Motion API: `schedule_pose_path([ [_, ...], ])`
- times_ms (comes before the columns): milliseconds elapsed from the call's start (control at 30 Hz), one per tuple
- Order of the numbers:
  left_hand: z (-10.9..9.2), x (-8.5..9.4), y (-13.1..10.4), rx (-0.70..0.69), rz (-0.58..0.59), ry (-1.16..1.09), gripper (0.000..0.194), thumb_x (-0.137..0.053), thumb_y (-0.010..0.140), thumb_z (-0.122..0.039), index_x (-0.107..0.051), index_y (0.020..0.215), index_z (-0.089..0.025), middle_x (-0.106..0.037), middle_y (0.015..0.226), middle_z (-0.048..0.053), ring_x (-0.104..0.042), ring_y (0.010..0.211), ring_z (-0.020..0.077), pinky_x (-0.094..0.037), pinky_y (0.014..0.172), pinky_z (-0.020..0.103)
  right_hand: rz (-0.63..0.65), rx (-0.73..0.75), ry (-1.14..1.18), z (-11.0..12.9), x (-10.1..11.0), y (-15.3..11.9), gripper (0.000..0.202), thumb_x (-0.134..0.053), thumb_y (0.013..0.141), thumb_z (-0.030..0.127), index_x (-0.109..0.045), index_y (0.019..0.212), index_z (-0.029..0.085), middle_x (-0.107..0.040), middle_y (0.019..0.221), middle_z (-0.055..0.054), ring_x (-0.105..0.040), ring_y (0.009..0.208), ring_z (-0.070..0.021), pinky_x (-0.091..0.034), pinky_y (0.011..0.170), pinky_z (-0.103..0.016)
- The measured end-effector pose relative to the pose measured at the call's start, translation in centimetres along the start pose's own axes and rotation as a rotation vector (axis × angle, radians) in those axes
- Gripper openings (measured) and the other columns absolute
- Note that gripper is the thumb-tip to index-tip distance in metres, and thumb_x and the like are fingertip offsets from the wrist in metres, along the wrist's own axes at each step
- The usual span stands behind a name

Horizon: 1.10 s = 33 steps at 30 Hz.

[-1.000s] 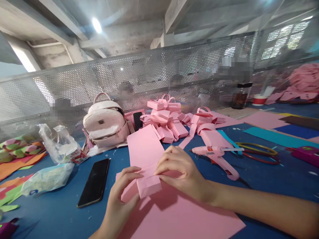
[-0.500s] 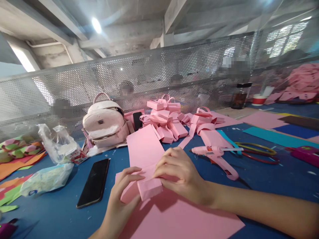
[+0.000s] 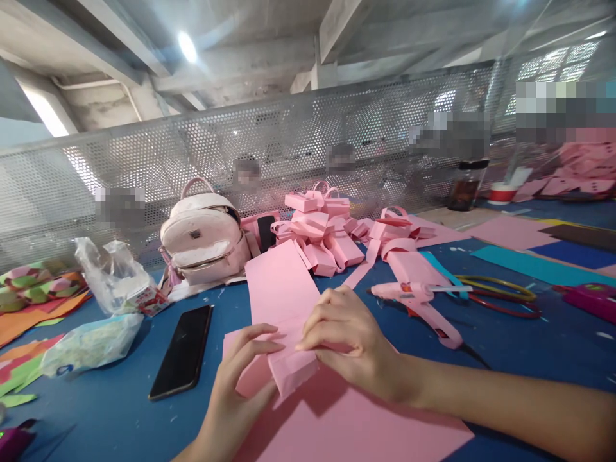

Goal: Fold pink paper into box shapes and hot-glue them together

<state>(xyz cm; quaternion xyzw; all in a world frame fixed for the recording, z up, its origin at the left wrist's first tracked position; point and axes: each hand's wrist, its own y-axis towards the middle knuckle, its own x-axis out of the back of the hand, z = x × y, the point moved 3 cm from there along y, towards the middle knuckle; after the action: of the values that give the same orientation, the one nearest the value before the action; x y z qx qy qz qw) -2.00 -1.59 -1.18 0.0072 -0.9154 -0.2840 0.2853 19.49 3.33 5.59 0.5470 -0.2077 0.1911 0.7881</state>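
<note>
A small folded pink paper piece [image 3: 293, 370] is held between my two hands above a large pink sheet [image 3: 366, 427]. My left hand [image 3: 240, 378] grips its left side, fingers on top and thumb beneath. From the right, my right hand [image 3: 353, 343] pinches its upper edge and right end, the fingers curled. Behind them a pink paper strip [image 3: 280, 282] stretches away over the blue table. To the right of my right hand lies a pink glue gun [image 3: 421, 301] with a white glue stick in it.
A black phone [image 3: 181, 350] lies left of my left hand. Behind stand a pale backpack [image 3: 202, 240] and a heap of pink paper boxes [image 3: 317, 224]. Plastic bags [image 3: 91, 346] are at the left, coloured rings [image 3: 500, 295] at the right.
The near flap of the folded piece has opened out and points lower toward me. My right hand has shifted slightly right.
</note>
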Motion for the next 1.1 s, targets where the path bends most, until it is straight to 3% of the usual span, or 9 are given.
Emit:
schedule_pose_path([
  [433, 0.2, 0.2, -0.1, 0.002, -0.011, -0.015, 0.037, -0.065, 0.083, -0.008, -0.07, 0.112, -0.03, -0.064, 0.129, 0.007, -0.062, 0.125, 0.0272, -0.049, 0.106, 0.042, 0.05, -0.034, -0.061, -0.3, 0.0, 0.3, 0.011, -0.065, 0.098, 0.017, -0.072, 0.09, 0.023, -0.074, 0.087, 0.003, -0.055, 0.085, -0.0174, -0.03, 0.085, -0.037],
  [600, 0.1, 0.2, -0.1, 0.001, -0.015, -0.024, 0.038, -0.066, 0.083, -0.009, -0.071, 0.113, -0.031, -0.065, 0.129, 0.005, -0.062, 0.124, 0.0262, -0.05, 0.105, 0.04, 0.053, 0.031, -0.103, -0.1, -0.1, 0.3, 0.014, -0.063, 0.099, 0.014, -0.072, 0.098, 0.024, -0.074, 0.092, 0.003, -0.058, 0.087, -0.0166, -0.03, 0.088, -0.037],
  [833, -0.7, -0.2, 0.3, -0.031, 0.0, -0.137, 0.056, -0.063, 0.078, -0.001, -0.073, 0.119, -0.038, -0.068, 0.124, 0.001, -0.065, 0.118, 0.0214, -0.053, 0.101, 0.032, 0.013, 0.118, -0.149, 0.6, -0.2, -0.1, 0.015, -0.057, 0.103, 0.018, -0.071, 0.1, 0.024, -0.076, 0.093, 0.002, -0.06, 0.087, -0.0168, -0.031, 0.088, -0.038],
  [1100, -1.1, -0.6, 0.5, -0.073, 0.044, -0.254, 0.049, -0.071, 0.083, -0.006, -0.073, 0.121, -0.037, -0.069, 0.122, 0.002, -0.066, 0.116, 0.0209, -0.053, 0.101, 0.03, -0.002, 0.249, -0.26, 1.8, -0.3, -0.1, 0.03, -0.041, 0.109, 0.015, -0.069, 0.1, 0.02, -0.077, 0.092, 0.001, -0.063, 0.086, -0.0133, -0.033, 0.09, -0.035],
])
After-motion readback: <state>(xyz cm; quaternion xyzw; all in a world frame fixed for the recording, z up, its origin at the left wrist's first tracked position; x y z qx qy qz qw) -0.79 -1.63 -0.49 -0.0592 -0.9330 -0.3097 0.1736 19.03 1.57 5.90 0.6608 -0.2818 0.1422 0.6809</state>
